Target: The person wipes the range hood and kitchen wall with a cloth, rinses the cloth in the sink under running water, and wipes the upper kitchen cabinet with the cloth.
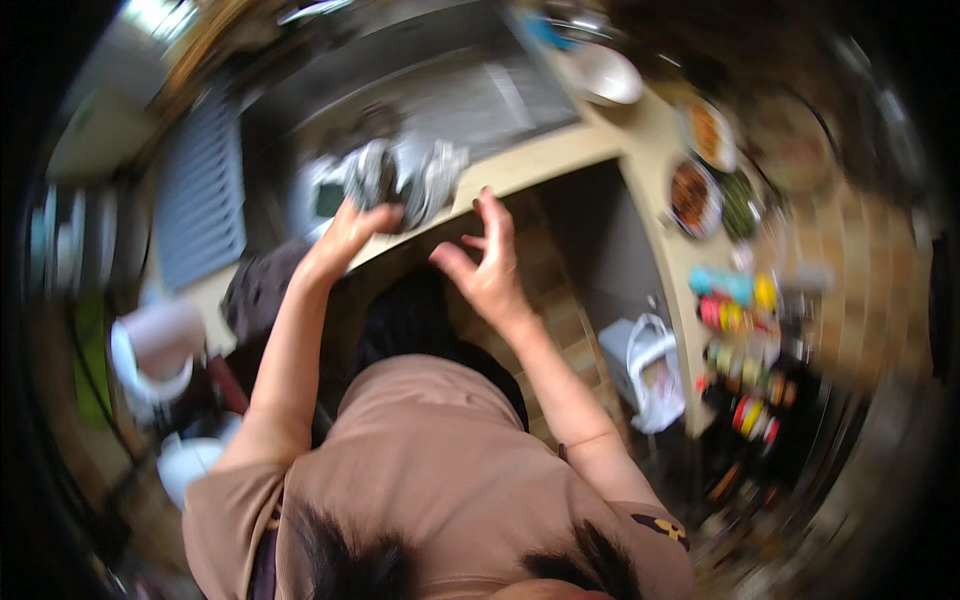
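A grey-and-white striped cloth (371, 180) lies bunched at the front edge of the metal sink (457, 97). My left hand (349, 232) is on its near side, thumb pointing right and fingers partly hidden by the folds; it appears to grip the cloth, though motion blurs it. To the right, my right hand (487, 274) hovers just in front of the counter edge (540, 161), with thumb and fingers spread and nothing between them. Beside the cloth, a dark green item (328, 199) shows on a pale surface, too blurred to name.
Left of the sink lies a ridged blue-grey drain board (201, 199), with a dark towel (262, 289) hanging nearby. On the right counter stand a white bowl (611, 75), food dishes (690, 196) and several bottles (731, 289). Below hangs a white plastic bag (656, 375).
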